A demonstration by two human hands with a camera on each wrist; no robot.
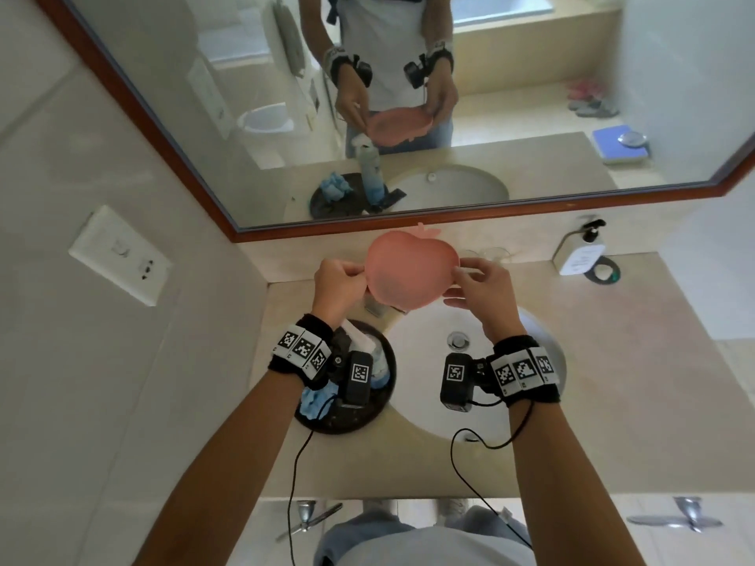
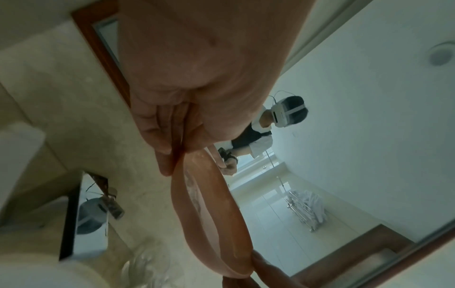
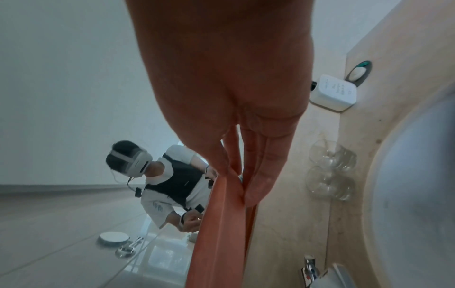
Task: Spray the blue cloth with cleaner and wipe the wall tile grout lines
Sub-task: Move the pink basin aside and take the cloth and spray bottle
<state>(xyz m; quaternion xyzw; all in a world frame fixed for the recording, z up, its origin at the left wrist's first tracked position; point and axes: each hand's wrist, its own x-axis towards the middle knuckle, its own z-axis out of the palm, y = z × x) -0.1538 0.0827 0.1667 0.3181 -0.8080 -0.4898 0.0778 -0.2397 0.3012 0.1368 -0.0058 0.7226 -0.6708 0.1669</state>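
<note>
With the left hand [image 1: 337,281] and right hand [image 1: 482,290] both pinching a pink apple-shaped plastic dish [image 1: 410,271] above the desk [image 1: 613,381], clearing seems under way; next, reach the crumpled blue cloth [image 1: 312,404] near the desk's left edge.

A matt, smooth pink plastic dish [image 1: 410,271] is seen; the surface [image 1: 613,402] looks polished stone, the mirror frame [image 1: 490,214] glossy wood.

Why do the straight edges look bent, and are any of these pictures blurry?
Head view: the wide lens bows the mirror frame and walls; fairly sharp, softly lit. Left wrist view: the left hand looms large and soft, and the counter is smeared. Right wrist view: the right hand fills the frame, and the pink dish edge stretches.
</note>
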